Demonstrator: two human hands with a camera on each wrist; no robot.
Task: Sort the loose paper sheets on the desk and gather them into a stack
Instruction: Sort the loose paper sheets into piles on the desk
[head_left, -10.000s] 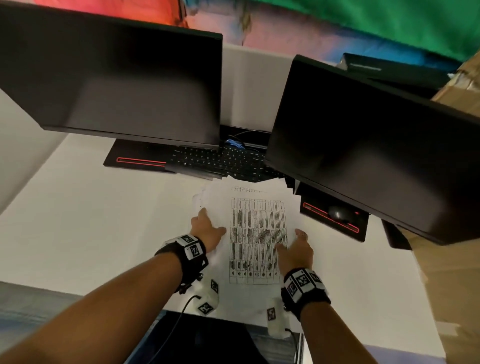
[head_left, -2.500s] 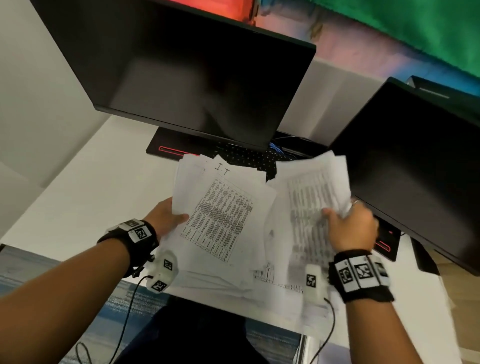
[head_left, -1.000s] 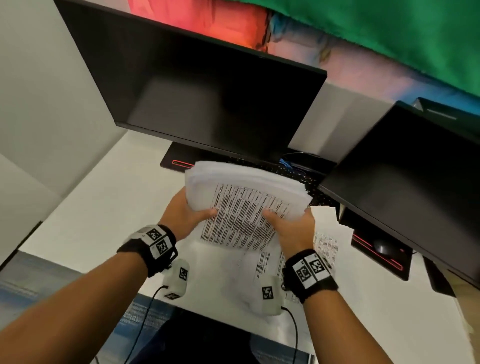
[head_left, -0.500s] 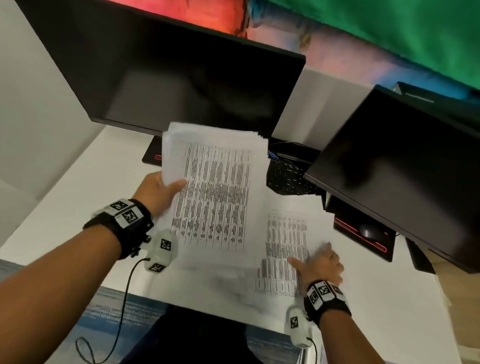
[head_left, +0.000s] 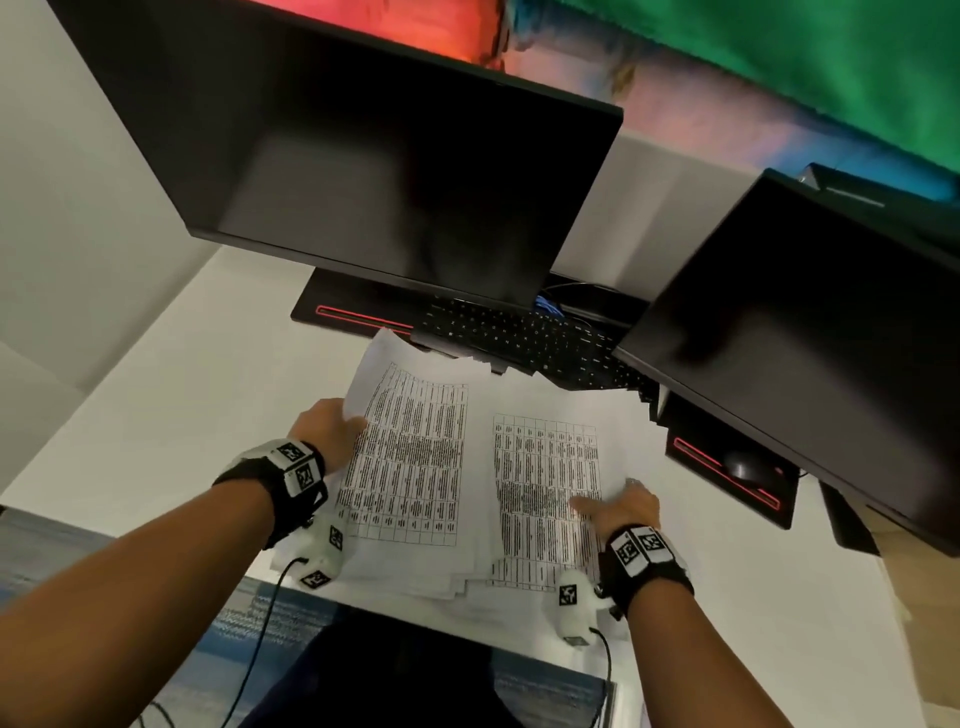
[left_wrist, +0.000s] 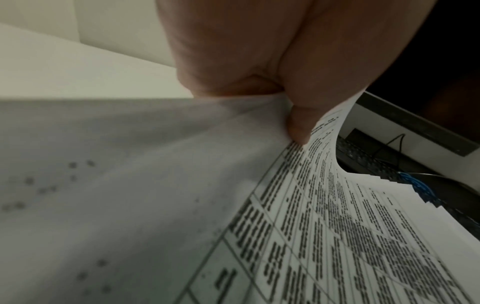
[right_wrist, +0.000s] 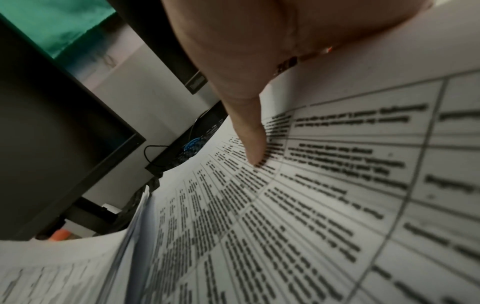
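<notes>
A thick bundle of printed paper sheets (head_left: 410, 457) with tables lies tilted on the white desk (head_left: 156, 415). My left hand (head_left: 332, 431) grips its left edge, thumb on top (left_wrist: 298, 127), and the corner curls up. Beside it to the right lie loose printed sheets (head_left: 545, 467) flat on the desk. On these my right hand (head_left: 618, 506) rests with straight fingers, the thumb pressing the print (right_wrist: 254, 148). The bundle's right edge overlaps the loose sheets (right_wrist: 311, 205).
Two dark monitors (head_left: 374, 156) (head_left: 810, 332) hang over the back of the desk. Under them sit a black keyboard (head_left: 519, 338), a red-edged mat (head_left: 358, 317) and a mouse (head_left: 743, 465) at the right. The desk's front edge is near my wrists.
My left hand has lowered the bundle from upright in the air down towards the desk. My right hand stays flat on the loose sheets at the right.
</notes>
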